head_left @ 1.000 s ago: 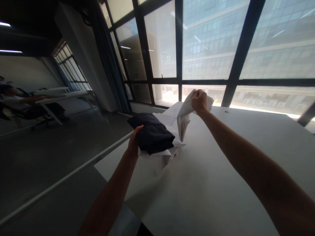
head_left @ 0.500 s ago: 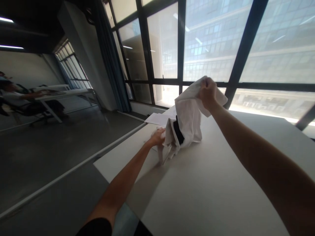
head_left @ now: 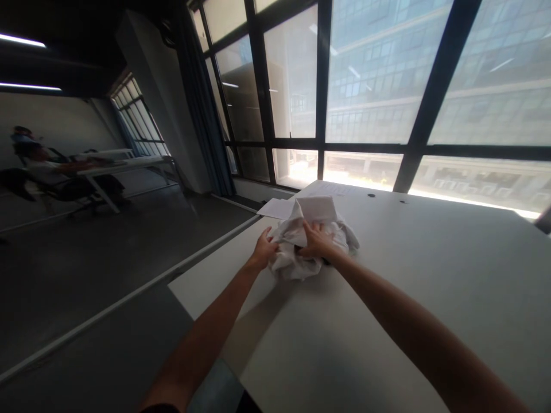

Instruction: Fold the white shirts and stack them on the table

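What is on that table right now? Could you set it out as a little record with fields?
setting: pale grey table beside tall dark-framed windows
main thing: crumpled white cloth bundle on the table; a dark patch shows in its folds
left hand: against the bundle's left side
right hand: pressed on top of the bundle
nearby: flat white sheets of paper just behind the bundle
background: a seated person at another table, far left
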A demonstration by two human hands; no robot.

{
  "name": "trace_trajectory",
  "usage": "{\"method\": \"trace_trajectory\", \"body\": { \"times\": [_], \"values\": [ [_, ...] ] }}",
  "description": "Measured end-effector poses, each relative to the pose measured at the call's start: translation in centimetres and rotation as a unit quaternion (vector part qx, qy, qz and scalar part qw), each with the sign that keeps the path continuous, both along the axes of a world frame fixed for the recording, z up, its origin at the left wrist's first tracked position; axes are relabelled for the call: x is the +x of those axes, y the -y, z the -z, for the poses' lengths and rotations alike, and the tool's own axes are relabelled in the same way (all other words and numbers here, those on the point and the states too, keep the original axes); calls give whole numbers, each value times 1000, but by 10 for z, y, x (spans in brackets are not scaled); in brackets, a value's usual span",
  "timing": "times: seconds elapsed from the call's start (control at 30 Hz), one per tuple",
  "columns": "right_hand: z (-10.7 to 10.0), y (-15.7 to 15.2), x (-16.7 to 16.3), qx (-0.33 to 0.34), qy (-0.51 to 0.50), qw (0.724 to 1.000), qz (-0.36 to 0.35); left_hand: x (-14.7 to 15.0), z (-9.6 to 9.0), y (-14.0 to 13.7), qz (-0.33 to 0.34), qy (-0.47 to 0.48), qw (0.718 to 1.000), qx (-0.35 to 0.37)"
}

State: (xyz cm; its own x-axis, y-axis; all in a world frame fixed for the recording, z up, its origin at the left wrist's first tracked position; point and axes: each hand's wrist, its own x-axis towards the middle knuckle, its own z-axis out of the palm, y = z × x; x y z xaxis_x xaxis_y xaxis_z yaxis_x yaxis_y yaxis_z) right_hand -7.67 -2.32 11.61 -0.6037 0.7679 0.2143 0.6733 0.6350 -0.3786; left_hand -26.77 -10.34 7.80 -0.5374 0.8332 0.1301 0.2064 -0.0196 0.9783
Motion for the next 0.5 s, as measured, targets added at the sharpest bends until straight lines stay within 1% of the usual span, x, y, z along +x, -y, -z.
{"method": "trace_trajectory", "body": {
  "times": [0.03, 0.1, 0.13, 0.23, 0.3, 0.33, 0.37, 0.4, 0.47, 0.5],
  "values": [
    [5, 7, -1, 16, 20, 1000, 19, -5, -11, -3, -14, 67, 998, 12],
    [7, 11, -2, 44, 21, 998, 47, -8, -35, -11, -6, 118, 992, 51],
    [5, 8, -1, 50, 6, 997, 56, -7, -47, -16, 9, 147, 985, 89],
    [-6, -18, 7, 28, -75, 993, 92, 5, -79, -34, 63, 217, 953, 202],
    [-14, -41, 19, -8, -160, 980, 122, 13, -89, -46, 111, 230, 934, 249],
    [-18, -52, 26, -24, -210, 969, 131, 16, -90, -51, 133, 221, 931, 258],
    [-20, -63, 35, -40, -262, 954, 141, 18, -86, -54, 147, 198, 935, 255],
    [-23, -72, 43, -56, -315, 936, 148, 20, -79, -55, 146, 156, 948, 237],
    [-31, -89, 60, -89, -413, 891, 165, 24, -56, -51, 107, 5, 983, 150],
    [-36, -96, 67, -104, -456, 866, 177, 26, -41, -46, 71, -101, 988, 88]
  ]
}}
